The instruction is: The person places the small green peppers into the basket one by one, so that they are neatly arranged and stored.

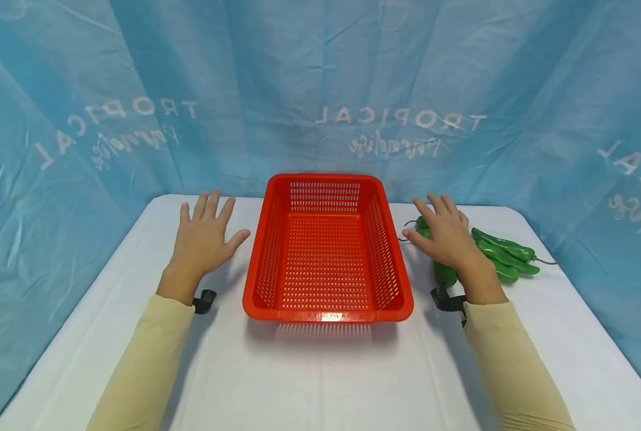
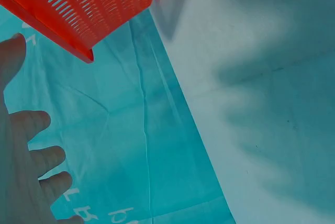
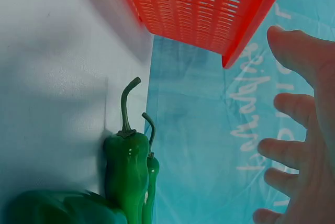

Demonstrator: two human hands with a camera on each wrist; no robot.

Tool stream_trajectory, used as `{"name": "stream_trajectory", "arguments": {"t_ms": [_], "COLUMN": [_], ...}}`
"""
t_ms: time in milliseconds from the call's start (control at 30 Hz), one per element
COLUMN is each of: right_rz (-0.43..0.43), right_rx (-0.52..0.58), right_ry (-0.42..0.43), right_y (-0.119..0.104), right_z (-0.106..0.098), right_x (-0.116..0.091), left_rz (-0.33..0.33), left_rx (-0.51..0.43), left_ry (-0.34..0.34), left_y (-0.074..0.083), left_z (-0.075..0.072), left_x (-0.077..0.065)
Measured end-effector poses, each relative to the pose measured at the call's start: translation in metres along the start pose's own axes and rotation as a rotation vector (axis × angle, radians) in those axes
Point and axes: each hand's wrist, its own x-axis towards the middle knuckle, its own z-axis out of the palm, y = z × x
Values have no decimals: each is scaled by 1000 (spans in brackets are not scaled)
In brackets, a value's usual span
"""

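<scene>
A red plastic basket [image 1: 325, 315] with slotted walls stands on the white table between the two hands, with nothing inside it. To its left, my left hand [image 1: 201, 239] hovers palm down with fingers spread, touching nothing. My right hand [image 1: 445, 234] is held over several green peppers [image 1: 506, 254] on the right, its fingers extended and apart. In the right wrist view, a green pepper [image 3: 127, 169] with a curved stem lies below that hand, not in contact with it. The hand partly hides some peppers in the head view.
The white table [image 1: 320, 377] extends around the basket toward the front. Blue curtains [image 1: 277, 90] with white lettering hang behind and along both sides of the table. A dark strap [image 1: 205, 301] is on the left wrist, and another strap [image 1: 448, 300] on the right.
</scene>
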Motion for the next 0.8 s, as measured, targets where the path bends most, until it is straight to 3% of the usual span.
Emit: {"name": "stream_trajectory", "arguments": {"t_ms": [167, 300, 400, 533, 800], "right_rz": [-50, -119, -150, -178, -205], "right_rx": [47, 82, 101, 105, 97], "right_ry": [-21, -24, -27, -47, -94], "right_y": [-2, -1, -1, -1, -3], "right_z": [-3, -7, -11, -16, -22], "right_x": [-3, -9, -13, -17, -21], "left_rz": [100, 202, 220, 195, 164], "left_rx": [-30, -141, -275, -430, -555], "left_ry": [106, 183, 156, 99, 58], "left_y": [-5, -8, -8, -5, 2], "left_z": [1, -2, -6, -12, -9], "left_x": [-9, -20, -26, -32, -28]}}
